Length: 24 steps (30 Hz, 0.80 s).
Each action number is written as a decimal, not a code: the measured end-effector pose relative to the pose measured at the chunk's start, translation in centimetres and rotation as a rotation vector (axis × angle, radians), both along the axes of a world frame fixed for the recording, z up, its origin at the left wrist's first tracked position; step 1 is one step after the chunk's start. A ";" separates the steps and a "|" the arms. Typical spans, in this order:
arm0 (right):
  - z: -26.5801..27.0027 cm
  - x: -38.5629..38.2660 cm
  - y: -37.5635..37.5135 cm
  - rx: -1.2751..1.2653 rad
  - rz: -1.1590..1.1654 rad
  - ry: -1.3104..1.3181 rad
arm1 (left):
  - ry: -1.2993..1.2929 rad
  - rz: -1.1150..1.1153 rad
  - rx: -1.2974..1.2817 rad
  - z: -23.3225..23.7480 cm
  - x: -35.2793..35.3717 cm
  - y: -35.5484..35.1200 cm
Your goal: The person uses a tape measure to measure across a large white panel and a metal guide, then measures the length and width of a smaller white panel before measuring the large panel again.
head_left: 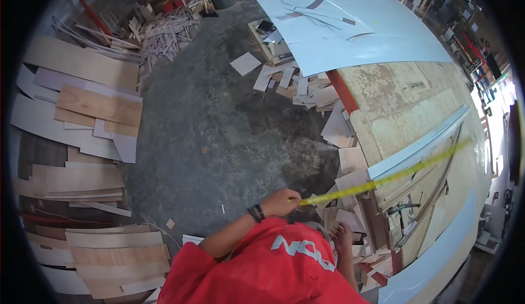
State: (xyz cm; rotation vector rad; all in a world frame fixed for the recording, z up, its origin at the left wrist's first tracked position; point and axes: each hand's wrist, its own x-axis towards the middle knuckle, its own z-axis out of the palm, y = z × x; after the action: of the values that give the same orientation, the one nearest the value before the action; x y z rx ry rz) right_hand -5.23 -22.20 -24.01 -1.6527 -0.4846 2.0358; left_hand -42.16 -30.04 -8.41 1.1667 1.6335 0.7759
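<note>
The left hand (282, 201) is closed in a fist around the near end of a yellow tape measure (355, 189), which runs out to the right, over the desk (402, 134) and past the pale strips (418, 144) lying there. The right hand (343, 236) hangs low with fingers loosely curled; whether it holds anything, I cannot tell. For a true reading, pull steadily, keep the blade straight and untwisted, and clear of the strips' edges.

Long yellow tape blade (355, 188): smooth, mat'l unclear. Lg rect. white sheet (383, 44): smooth, glossy. Tan wood benchtop (404, 93): rough, matt.
</note>
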 end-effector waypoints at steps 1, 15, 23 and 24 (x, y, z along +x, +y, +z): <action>0.8 -3.2 1.0 0.059 0.079 -0.047 | 0.054 0.056 0.006 -0.4 -2.6 -1.0; 9.4 -39.7 20.9 1.355 0.784 -0.563 | -0.024 0.971 -0.084 -5.5 -22.3 -10.0; 11.0 -64.6 38.3 1.531 0.876 -0.870 | 0.168 1.102 -0.141 -4.0 -35.8 -2.4; 10.6 -66.3 39.7 1.586 0.890 -0.974 | 0.170 1.088 -0.158 -3.8 -37.6 -1.8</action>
State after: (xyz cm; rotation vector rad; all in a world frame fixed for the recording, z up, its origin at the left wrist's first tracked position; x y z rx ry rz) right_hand -71.56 17.50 -13.43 -1.1047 -2.5504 0.3050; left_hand -79.76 -31.84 -12.17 0.1394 2.4209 1.1774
